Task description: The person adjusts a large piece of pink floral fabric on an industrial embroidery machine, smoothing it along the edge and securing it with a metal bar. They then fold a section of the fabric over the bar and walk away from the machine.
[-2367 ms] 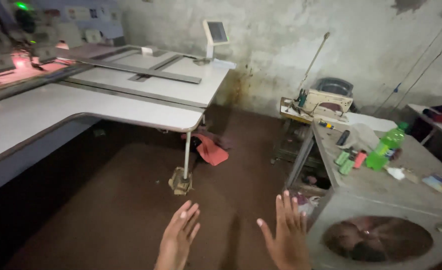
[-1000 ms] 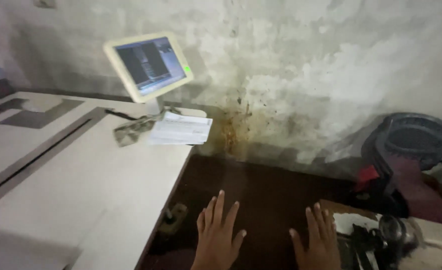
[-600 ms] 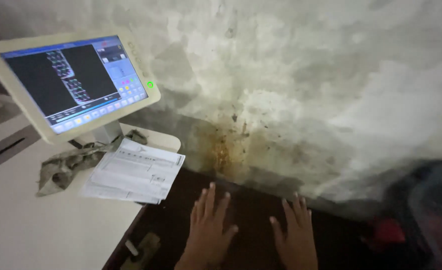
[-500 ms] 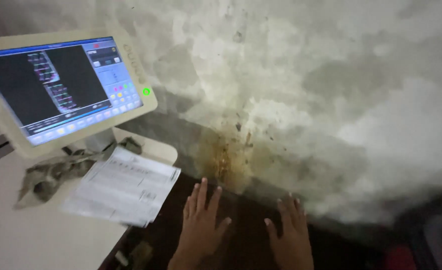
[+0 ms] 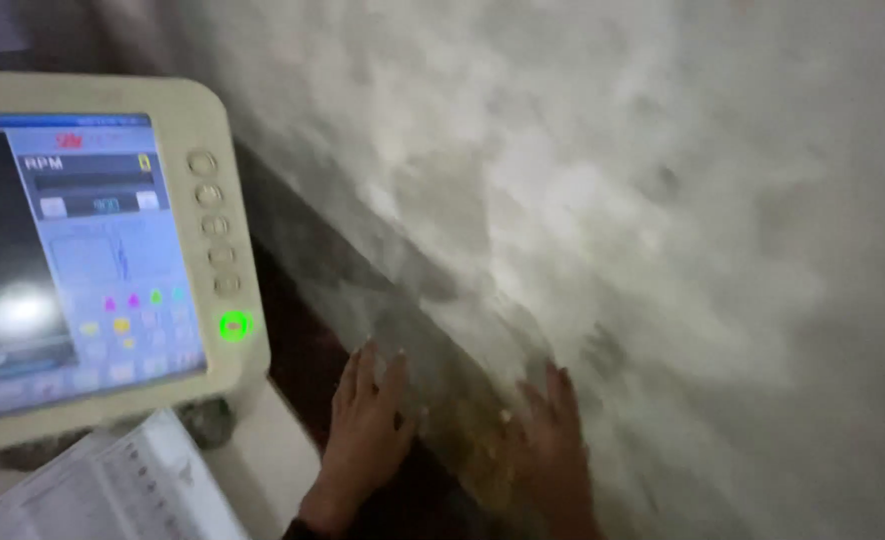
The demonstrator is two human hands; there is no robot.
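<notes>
View's way closer now: touchscreen panel [image 5: 83, 260] fills the left, my left hand [image 5: 368, 435] and right hand [image 5: 553, 445] beside it, fingers spread, holding nothing, by the stained wall [image 5: 613, 200].

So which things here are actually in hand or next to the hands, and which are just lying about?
At the hands:
- left hand, open, fingers spread
- right hand, open, by the stained wall
- touchscreen panel, nearest the left hand

Lying about:
- printed paper sheet under the panel
- crumpled cloth behind the sheet
</notes>
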